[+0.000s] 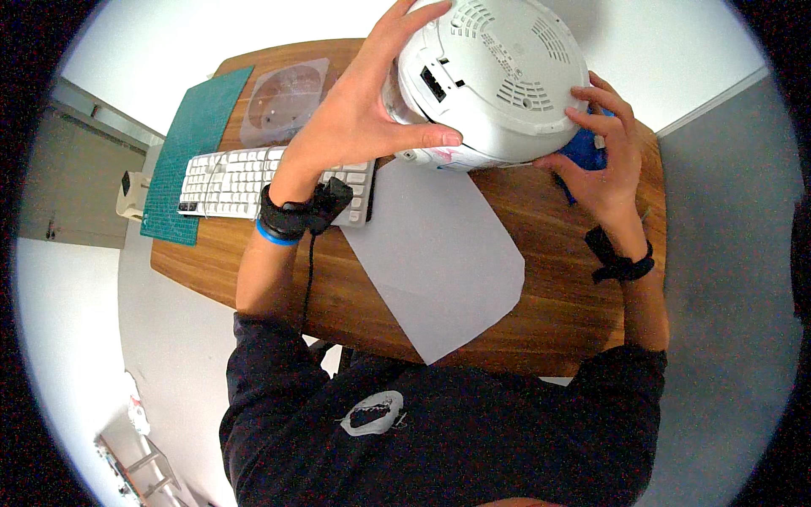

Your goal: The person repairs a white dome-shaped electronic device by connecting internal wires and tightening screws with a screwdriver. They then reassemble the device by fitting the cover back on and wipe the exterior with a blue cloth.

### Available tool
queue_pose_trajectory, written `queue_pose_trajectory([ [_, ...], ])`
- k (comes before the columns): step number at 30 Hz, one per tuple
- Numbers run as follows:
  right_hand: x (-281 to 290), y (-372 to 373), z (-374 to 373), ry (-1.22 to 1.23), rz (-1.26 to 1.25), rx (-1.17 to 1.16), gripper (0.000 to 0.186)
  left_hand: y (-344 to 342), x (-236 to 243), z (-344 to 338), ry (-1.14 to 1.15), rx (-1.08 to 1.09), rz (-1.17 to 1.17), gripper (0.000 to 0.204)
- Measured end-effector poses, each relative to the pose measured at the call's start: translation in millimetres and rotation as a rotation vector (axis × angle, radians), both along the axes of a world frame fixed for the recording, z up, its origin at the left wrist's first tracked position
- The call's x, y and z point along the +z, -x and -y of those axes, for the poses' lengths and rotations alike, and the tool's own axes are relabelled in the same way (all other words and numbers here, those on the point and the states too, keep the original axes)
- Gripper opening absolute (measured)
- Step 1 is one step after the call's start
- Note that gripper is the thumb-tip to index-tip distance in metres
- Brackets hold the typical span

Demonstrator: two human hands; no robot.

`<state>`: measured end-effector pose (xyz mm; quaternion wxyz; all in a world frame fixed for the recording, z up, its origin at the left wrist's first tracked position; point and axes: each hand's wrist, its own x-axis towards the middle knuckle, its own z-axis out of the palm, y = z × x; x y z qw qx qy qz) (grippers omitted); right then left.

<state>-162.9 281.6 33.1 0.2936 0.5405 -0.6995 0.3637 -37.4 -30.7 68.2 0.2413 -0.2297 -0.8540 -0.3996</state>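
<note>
A rounded white appliance, which looks like a rice cooker [481,101], is tipped so that its flat underside faces me. Vent slots and a dark power socket [433,84] show on that underside. My left hand [363,114] grips its left side, with the thumb across the lower edge and the fingers reaching over the far side. On the right, the fingers of my right hand [604,152] are curled against the appliance's edge, the thumb beneath. A sheet of white paper [448,262] lies on the table just below it.
On the left of the wooden table [557,313] lie a white keyboard [232,182], a green cutting mat [190,152] and a clear plastic sheet [287,97]. Something blue [583,150] sits behind my right hand. A dark cable [310,279] hangs from my left wrist. A wall borders the table's far side.
</note>
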Motion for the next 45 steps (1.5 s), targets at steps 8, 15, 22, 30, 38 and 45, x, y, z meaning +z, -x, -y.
queue_pose_trajectory([
  [8, 2, -5, -3, -0.014, 0.012, -0.029, 0.073, 8, -5, 2, 0.080, -0.043, -0.060, 0.132],
  [15, 2, -6, -2, -0.042, -0.006, -0.047, 0.072, 6, -7, 4, 0.009, -0.026, 0.014, 0.141],
  [22, 2, -7, -1, -0.075, 0.017, -0.053, 0.070, 5, -5, 3, 0.021, -0.013, 0.015, 0.137],
  [30, 0, -16, 5, -0.198, 0.013, -0.113, 0.093, 6, -8, 9, 0.131, -0.041, -0.074, 0.121],
  [38, -12, -19, 9, -0.196, -0.043, -0.171, 0.096, 7, -6, 9, 0.188, -0.080, -0.115, 0.123],
  [45, -11, -16, 11, -0.198, -0.142, -0.204, 0.094, 2, -5, 8, 0.203, -0.009, -0.087, 0.113],
])
